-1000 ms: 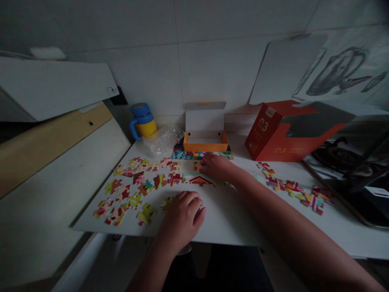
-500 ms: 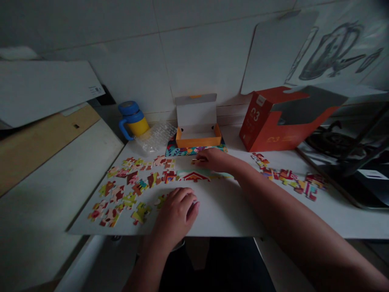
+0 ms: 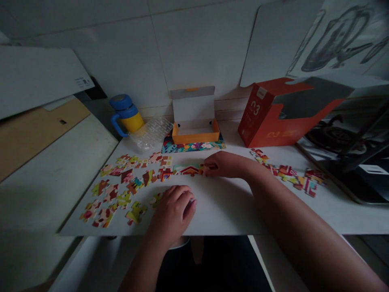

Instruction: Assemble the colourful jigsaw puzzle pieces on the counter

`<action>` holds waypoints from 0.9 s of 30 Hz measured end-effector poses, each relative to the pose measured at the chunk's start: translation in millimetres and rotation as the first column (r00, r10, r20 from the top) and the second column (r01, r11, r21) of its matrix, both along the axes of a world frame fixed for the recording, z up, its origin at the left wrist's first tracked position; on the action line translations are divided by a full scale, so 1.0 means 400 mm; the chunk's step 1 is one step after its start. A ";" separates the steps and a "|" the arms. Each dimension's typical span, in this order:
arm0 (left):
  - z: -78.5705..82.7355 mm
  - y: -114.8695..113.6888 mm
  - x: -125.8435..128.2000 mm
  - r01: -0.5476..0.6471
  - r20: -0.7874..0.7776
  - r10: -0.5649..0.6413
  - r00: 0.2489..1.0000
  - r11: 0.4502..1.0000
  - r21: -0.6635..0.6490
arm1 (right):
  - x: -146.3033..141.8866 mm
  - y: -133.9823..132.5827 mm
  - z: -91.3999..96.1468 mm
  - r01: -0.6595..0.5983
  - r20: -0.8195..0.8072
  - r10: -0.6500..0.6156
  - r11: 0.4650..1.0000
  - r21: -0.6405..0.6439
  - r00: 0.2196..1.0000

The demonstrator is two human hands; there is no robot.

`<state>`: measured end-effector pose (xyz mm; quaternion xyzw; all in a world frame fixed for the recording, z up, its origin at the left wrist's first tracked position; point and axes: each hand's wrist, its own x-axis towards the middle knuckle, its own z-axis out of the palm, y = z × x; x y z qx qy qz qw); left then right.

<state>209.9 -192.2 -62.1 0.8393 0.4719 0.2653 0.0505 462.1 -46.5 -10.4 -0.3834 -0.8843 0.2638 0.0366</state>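
Head view: your right hand (image 3: 226, 164) is pinching a puzzle piece (image 3: 210, 166) against the joined strip (image 3: 187, 170). Your left hand (image 3: 173, 213) is resting curled, seemingly empty, beside loose pieces (image 3: 155, 199) nearer you.

Both your left hand (image 3: 173, 211) and your right hand (image 3: 226, 164) are bare, and behind each wrist your forearm is uncovered too, the right one showing bare all the way back to the view's lower corner.

Head camera looks forward and down, close over the table (image 3: 231, 211).
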 end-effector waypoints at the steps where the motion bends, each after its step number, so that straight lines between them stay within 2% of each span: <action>1: 0.000 0.000 0.000 -0.002 -0.002 0.002 1.000 1.000 -0.001 | 0.000 0.003 -0.003 0.008 -0.010 -0.008 1.000 0.023 1.000; 5: -0.006 -0.001 -0.003 -0.001 0.005 0.001 1.000 1.000 -0.011 | -0.006 0.016 -0.017 0.043 -0.023 -0.041 0.993 0.113 0.999; 12: -0.009 -0.001 -0.001 0.001 0.006 -0.001 1.000 1.000 -0.014 | -0.015 0.036 -0.062 0.061 -0.097 -0.047 0.987 0.151 0.994; 17: -0.008 -0.002 0.000 -0.010 0.010 0.010 1.000 1.000 -0.017 | 0.006 0.045 -0.055 0.078 -0.065 -0.067 0.980 0.185 0.996; 20: -0.009 -0.005 -0.002 -0.006 0.019 0.006 1.000 1.000 -0.026 | 0.053 0.055 -0.030 0.159 -0.037 -0.155 0.972 0.175 0.987; 23: -0.007 -0.006 -0.003 -0.003 0.020 0.003 1.000 1.000 -0.023 | 0.115 0.062 -0.007 0.315 -0.028 -0.314 0.938 0.149 0.949; 25: -0.007 -0.004 -0.003 -0.006 0.020 0.006 1.000 1.000 -0.015 | 0.153 0.061 0.003 0.439 0.027 -0.441 0.896 0.063 0.897; 27: -0.011 -0.001 -0.004 -0.009 0.016 0.010 1.000 1.000 -0.011 | 0.182 0.052 0.009 0.527 0.085 -0.521 0.843 -0.106 0.849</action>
